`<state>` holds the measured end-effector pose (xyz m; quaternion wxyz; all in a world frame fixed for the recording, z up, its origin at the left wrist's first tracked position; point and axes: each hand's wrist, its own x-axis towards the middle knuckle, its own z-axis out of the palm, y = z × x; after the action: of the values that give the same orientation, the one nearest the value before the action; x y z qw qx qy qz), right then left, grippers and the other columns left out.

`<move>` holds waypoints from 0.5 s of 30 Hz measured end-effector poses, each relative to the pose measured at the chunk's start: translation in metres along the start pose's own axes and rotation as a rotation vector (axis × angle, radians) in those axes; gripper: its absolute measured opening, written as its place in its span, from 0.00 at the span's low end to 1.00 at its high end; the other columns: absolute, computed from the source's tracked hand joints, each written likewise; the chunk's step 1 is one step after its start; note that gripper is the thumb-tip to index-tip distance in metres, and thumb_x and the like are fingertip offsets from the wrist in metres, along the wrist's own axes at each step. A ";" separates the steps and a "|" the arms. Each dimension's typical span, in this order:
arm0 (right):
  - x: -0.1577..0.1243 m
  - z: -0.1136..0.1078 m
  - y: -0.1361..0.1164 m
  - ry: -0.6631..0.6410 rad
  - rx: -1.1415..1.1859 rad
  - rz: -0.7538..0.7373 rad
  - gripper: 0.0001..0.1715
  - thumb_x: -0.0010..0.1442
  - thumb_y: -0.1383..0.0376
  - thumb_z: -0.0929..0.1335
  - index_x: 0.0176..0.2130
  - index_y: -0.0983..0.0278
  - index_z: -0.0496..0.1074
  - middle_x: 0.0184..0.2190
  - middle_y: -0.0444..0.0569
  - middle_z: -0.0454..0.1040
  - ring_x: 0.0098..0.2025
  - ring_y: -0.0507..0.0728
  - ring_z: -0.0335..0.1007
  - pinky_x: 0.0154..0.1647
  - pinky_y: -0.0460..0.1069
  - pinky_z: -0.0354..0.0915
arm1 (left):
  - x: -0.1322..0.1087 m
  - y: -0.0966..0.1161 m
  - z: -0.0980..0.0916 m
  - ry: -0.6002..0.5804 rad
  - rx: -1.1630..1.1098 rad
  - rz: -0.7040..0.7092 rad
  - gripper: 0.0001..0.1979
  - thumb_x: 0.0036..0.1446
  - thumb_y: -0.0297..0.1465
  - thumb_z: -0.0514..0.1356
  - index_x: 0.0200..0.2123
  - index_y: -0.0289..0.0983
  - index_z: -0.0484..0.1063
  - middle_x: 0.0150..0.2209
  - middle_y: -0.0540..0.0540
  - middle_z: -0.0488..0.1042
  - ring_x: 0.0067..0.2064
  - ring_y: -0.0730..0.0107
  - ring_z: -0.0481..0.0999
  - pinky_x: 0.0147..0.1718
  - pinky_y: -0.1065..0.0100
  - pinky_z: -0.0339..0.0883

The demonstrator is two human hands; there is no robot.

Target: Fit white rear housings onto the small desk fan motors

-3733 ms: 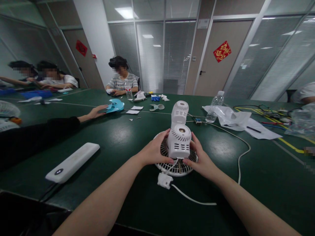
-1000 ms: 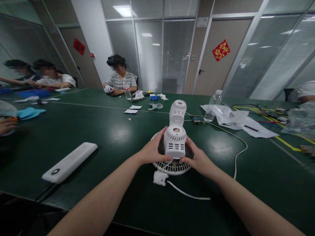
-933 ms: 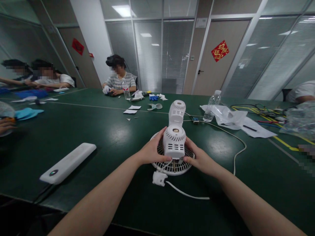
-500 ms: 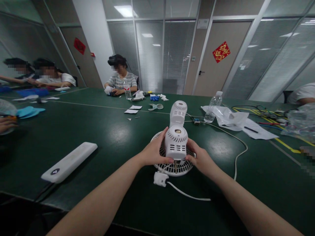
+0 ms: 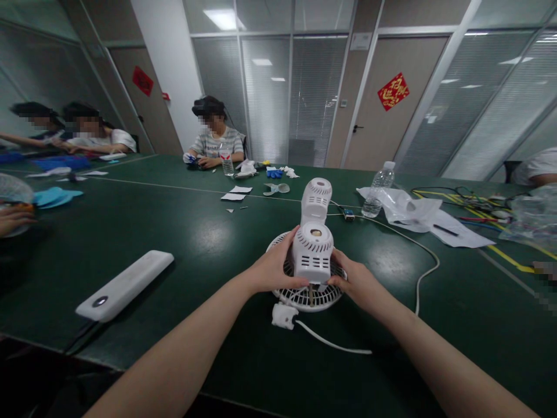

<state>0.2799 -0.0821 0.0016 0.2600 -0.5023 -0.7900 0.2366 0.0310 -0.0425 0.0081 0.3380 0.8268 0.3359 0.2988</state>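
Note:
A white motor housing [image 5: 312,254] of a small fan stands over a round white grille [image 5: 304,296] lying flat on the green table [image 5: 209,232]. My left hand [image 5: 272,270] curls round the housing's left side. My right hand [image 5: 354,281] grips its right lower edge. A second white housing part [image 5: 317,200] stands just behind. A white cord [image 5: 337,346] with a small white block [image 5: 282,316] trails from the fan toward me.
A white power bank [image 5: 124,285] lies at left. A water bottle [image 5: 377,190], plastic bags [image 5: 407,206] and cables [image 5: 478,203] sit at right. Other people sit at the far side and left; one hand [image 5: 15,217] rests at the left edge beside a blue piece [image 5: 54,197].
My hands stay on the housing, which has lifted slightly off the grille. The person at left has pulled their arm and the blue piece back toward the left edge.

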 end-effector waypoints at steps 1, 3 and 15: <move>0.000 -0.001 -0.001 -0.007 -0.021 0.018 0.37 0.58 0.62 0.69 0.63 0.58 0.53 0.56 0.53 0.68 0.56 0.66 0.67 0.56 0.63 0.62 | 0.000 0.000 0.000 -0.003 -0.007 0.000 0.61 0.39 0.43 0.70 0.67 0.45 0.33 0.67 0.36 0.48 0.65 0.38 0.51 0.60 0.37 0.48; -0.001 -0.002 -0.003 -0.008 -0.049 0.055 0.38 0.58 0.61 0.69 0.63 0.58 0.54 0.54 0.55 0.70 0.54 0.68 0.68 0.55 0.64 0.62 | 0.001 0.001 -0.001 -0.009 -0.021 0.000 0.61 0.39 0.42 0.70 0.67 0.45 0.32 0.67 0.36 0.48 0.65 0.38 0.51 0.60 0.37 0.47; -0.008 -0.004 -0.012 0.010 0.113 0.035 0.49 0.57 0.58 0.70 0.67 0.56 0.41 0.59 0.52 0.65 0.61 0.65 0.60 0.61 0.66 0.57 | 0.002 0.003 -0.001 -0.018 -0.045 0.024 0.60 0.39 0.39 0.71 0.67 0.45 0.35 0.66 0.36 0.50 0.65 0.40 0.53 0.60 0.37 0.47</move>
<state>0.2770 -0.0936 0.0113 0.2877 -0.5019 -0.7651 0.2828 0.0323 -0.0424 0.0113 0.3558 0.8257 0.3162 0.3027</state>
